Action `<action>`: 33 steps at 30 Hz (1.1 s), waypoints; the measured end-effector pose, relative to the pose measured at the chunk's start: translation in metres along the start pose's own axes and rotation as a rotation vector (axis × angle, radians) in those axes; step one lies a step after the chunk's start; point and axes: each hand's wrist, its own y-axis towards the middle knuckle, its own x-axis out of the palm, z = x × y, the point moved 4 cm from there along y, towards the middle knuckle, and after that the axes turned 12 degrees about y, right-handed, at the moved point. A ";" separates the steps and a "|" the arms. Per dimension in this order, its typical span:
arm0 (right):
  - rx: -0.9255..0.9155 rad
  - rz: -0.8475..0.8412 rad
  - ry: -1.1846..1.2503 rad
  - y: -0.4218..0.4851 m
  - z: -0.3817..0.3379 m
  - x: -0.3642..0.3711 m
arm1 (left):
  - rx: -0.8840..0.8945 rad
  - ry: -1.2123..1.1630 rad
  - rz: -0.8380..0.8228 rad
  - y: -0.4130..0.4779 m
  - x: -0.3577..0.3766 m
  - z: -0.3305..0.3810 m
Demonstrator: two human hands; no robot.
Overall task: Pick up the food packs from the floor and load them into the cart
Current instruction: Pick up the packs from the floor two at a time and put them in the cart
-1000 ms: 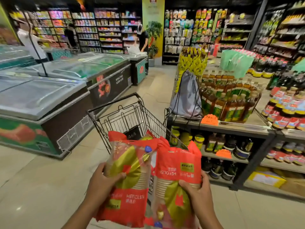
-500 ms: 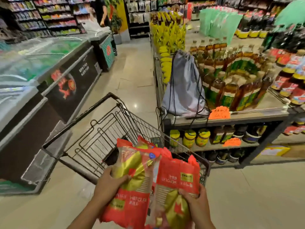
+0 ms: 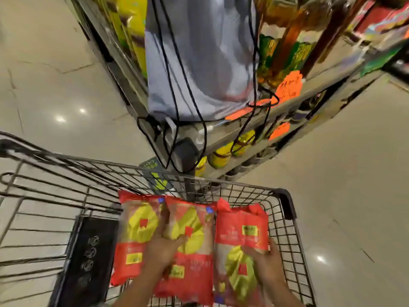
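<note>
You stand in a supermarket aisle. Beside your wire cart (image 3: 285, 207), a shelf (image 3: 287, 107) holds bottles (image 3: 287, 45) and orange price tags (image 3: 288, 84).

Two bare forearms and hands (image 3: 162, 248), no sleeves in view

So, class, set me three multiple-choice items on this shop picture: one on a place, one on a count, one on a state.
1. Where are the food packs?
A. on the floor
B. inside the cart
C. on the shelf

2. How many red packs show?
A. one
B. three
C. five

3. What are the hands doing?
A. both touch packs
B. both grip the cart handle
C. both hang free

Key: 1 B, wire sides surround the packs. 2 B, three lie side by side. 3 A, the left hand lies on the middle pack and the right hand holds the right one.
</note>
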 end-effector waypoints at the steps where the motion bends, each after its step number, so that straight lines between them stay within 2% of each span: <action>1: -0.003 0.025 -0.029 0.010 0.004 0.005 | 0.007 0.042 -0.015 0.013 0.009 -0.001; 7: -0.060 -0.007 -0.229 0.050 0.012 0.008 | 0.118 0.185 -0.014 0.032 0.032 -0.007; 11: -0.205 -0.014 -0.619 0.019 -0.012 0.003 | 0.227 0.411 -0.011 -0.003 0.007 0.014; 14: -0.294 -0.094 -0.804 -0.032 -0.049 -0.008 | 0.394 0.572 -0.020 -0.041 -0.012 0.058; 18: -0.532 -0.059 -1.038 -0.116 -0.114 -0.057 | 0.806 0.858 -0.006 -0.145 -0.025 0.160; 22: -0.602 0.096 -1.064 -0.187 -0.163 -0.150 | 1.301 1.078 0.225 -0.276 -0.003 0.259; 25: -0.629 0.258 -0.992 -0.227 -0.182 -0.244 | 1.569 1.145 0.286 -0.377 0.042 0.309; 28: -0.598 0.415 -0.923 -0.255 -0.183 -0.352 | 1.719 1.154 0.375 -0.474 0.101 0.342; 33: -0.488 0.621 -0.793 -0.291 -0.142 -0.541 | 1.850 1.164 0.321 -0.609 0.228 0.361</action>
